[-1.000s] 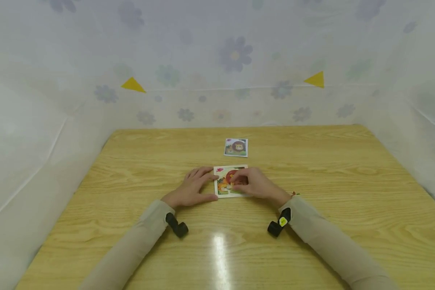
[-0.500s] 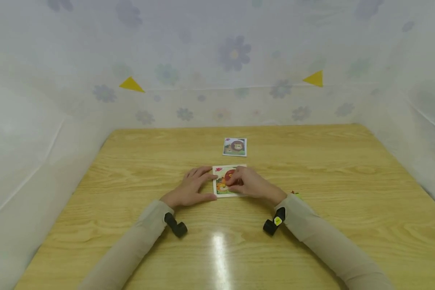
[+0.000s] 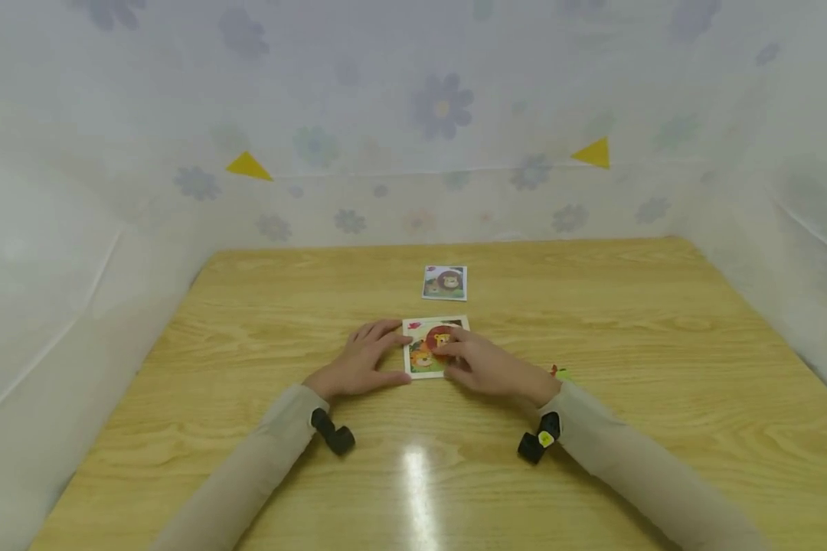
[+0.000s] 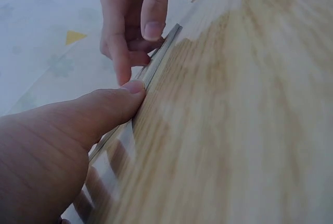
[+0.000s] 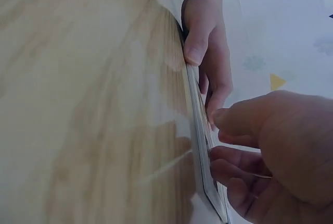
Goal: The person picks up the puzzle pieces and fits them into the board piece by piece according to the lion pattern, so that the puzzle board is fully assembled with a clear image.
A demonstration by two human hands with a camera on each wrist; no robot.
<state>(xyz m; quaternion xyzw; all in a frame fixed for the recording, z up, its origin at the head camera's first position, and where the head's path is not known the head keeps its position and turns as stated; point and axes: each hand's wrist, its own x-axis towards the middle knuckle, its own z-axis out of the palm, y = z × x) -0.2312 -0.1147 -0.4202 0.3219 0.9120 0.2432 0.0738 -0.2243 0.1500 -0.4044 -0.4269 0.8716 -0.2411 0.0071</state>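
A square picture puzzle [image 3: 424,353] with a white border lies flat on the table, showing a red-maned lion and a smaller orange animal. My left hand [image 3: 361,363] rests at its left side, thumb and index fingertip touching the border. Over the right part of the picture is my right hand [image 3: 491,366], its fingers bent loosely and hiding that area. The right wrist view shows this right hand [image 5: 283,153] with thumb and fingers apart, nothing seen between them. In the left wrist view, the left thumb [image 4: 112,107] presses the board's near edge.
A square card [image 3: 445,283] with a matching lion picture lies beyond the puzzle. A small red and green thing [image 3: 560,373] is partly hidden behind the right wrist. Pale flowered sheeting [image 3: 386,99] bounds the wooden table [image 3: 248,291] at the back and sides.
My right fingers, earlier pinched together over the picture, have shifted left, then parted and drawn back right. More of the lion's face and the orange animal shows. The left hand stays put.
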